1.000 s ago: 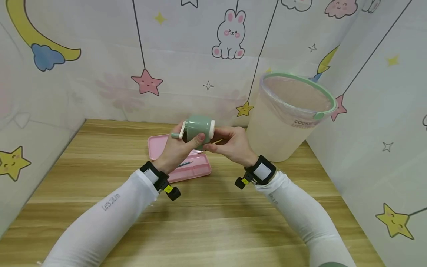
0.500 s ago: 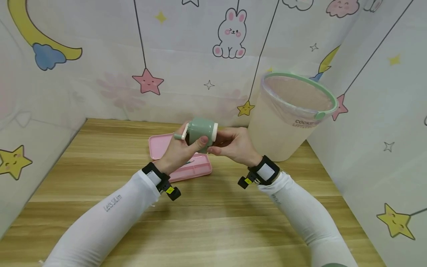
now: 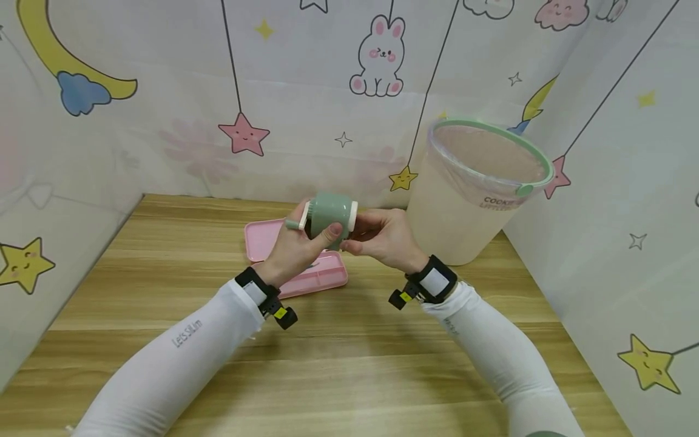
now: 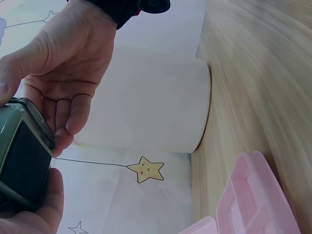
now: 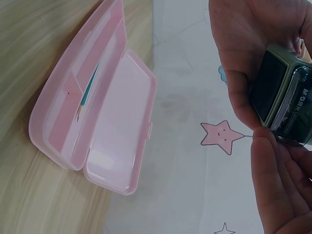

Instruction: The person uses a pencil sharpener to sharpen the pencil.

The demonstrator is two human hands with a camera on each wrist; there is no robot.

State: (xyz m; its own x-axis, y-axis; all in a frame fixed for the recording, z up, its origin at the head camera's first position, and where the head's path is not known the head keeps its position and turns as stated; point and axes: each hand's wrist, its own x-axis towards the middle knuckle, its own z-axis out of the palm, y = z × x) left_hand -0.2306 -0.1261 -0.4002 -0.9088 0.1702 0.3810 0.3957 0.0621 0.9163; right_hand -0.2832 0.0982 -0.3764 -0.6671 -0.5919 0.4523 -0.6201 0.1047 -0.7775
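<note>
A green pencil sharpener point(image 3: 330, 209) with a white crank is held up above the table, lying sideways. My left hand point(image 3: 295, 247) grips its body, thumb across the near side. From the right, my right hand point(image 3: 390, 240) pinches the white-rimmed front end with thumb and fingers. The right wrist view shows the clear, labelled drawer front point(image 5: 298, 105) at its fingertips; how far the drawer is out, I cannot tell. Under the left hand lies an open pink pencil case point(image 3: 322, 273). A teal pencil point(image 5: 90, 87) rests in one compartment.
A tall cream trash bin point(image 3: 450, 212) with a green rim and a plastic liner stands behind the right hand. Patterned cloth walls point(image 3: 306, 103) enclose the wooden table point(image 3: 349, 364) at the back and sides.
Both hands, with the sharpener between them, have shifted slightly right and down since a second ago. In the last half second they have barely moved, and the grip looks the same.
</note>
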